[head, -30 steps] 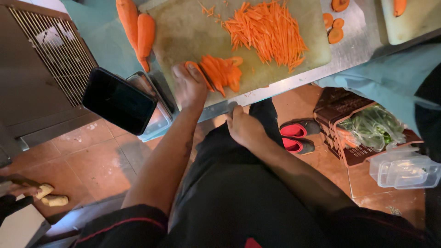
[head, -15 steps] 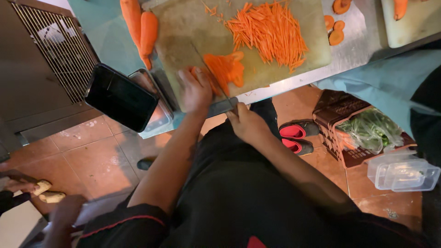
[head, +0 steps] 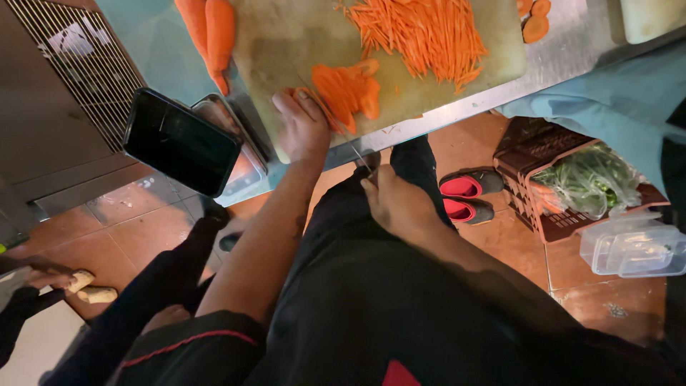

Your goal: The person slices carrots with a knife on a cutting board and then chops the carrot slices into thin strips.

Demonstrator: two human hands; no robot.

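Up on the cutting board [head: 286, 50], the left hand [head: 301, 127] presses flat carrot slices [head: 348, 87], fingers together. Lower down, the right hand [head: 391, 201] has fingers clamped on a knife [head: 336, 127], blade reaching the slices.

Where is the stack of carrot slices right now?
In the head view, the carrot slices lie on the cutting board, upper centre, just right of the left hand and below the pile of carrot strips.

Flat orange carrot slices [head: 348, 91] — seemingly overlapped, on board

Carrot slices [head: 346, 89] lie on the cutting board [head: 286, 43], shredded carrot [head: 421, 32] behind them, whole carrots [head: 211, 32] left.
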